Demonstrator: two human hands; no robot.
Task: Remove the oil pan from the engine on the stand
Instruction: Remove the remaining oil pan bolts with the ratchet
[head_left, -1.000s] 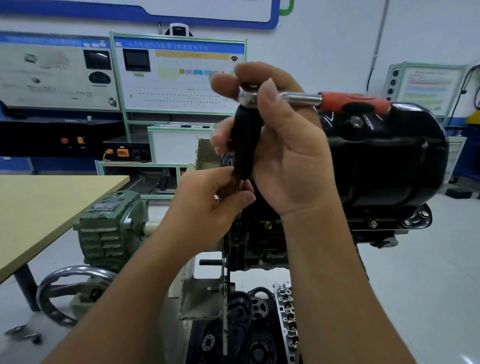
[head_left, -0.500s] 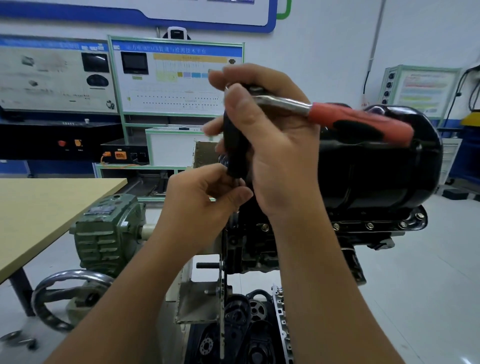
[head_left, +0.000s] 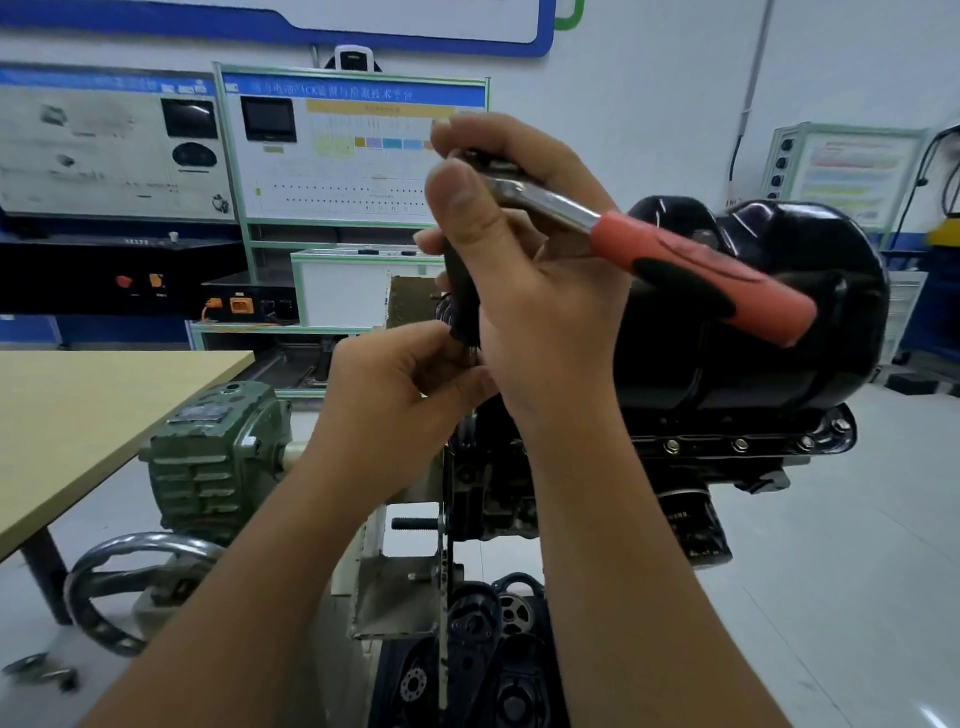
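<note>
A black oil pan (head_left: 753, 306) is seen still seated on top of the inverted engine (head_left: 597, 483), which is carried on a stand (head_left: 395, 597) right of centre. Along the pan's near flange, a row of bolts (head_left: 737, 444) is still in place, so the pan is judged not yet freed.

In front of the pan, a ratchet wrench (head_left: 696, 265) with a red handle is held up in the air. The right hand (head_left: 540, 291) is wrapped around the ratchet head and the black socket extension (head_left: 462, 296) hanging below it. The left hand (head_left: 395, 384) is pinched at the lower tip of the extension; what is held between its fingertips cannot be made out, possibly a bolt or a socket.

The tool is not on any bolt, so the work is judged to be at an early or middle stage: the visible bolts remain to be loosened and the pan then lifted away. Bolts on the far side are hidden. To the left, a green gearbox (head_left: 213, 457) with a handwheel (head_left: 130, 587) and a wooden surface (head_left: 78, 415) are seen.
</note>
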